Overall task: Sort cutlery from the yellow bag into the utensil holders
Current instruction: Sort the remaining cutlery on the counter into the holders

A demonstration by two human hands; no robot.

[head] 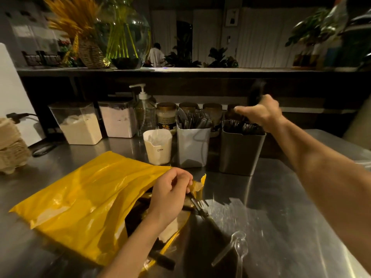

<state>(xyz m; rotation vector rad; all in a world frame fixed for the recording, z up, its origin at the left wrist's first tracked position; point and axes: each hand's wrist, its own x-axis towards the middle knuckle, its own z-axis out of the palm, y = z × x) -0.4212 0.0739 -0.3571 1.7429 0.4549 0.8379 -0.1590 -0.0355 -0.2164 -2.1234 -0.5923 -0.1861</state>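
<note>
A yellow bag point(84, 197) lies on the steel counter, its mouth open toward the right with dark wrapped cutlery showing inside. My left hand point(170, 195) is at the bag's mouth and pinches a black wrapped fork point(197, 207) that sticks out to the right. My right hand point(261, 113) is raised over the dark grey holder point(241, 151) and grips a blurred black piece of cutlery point(256, 93) that points upward. To the left of that holder, a light grey holder point(192, 145) is full of wrapped cutlery. Two clear plastic spoons point(237, 247) lie on the counter near me.
A white cup point(158, 147) stands left of the holders. Behind are a soap pump bottle point(145, 113), jars and two clear tubs of powder point(80, 125). A stack of egg cartons point(12, 147) sits at the left edge. A raised shelf point(180, 70) runs above.
</note>
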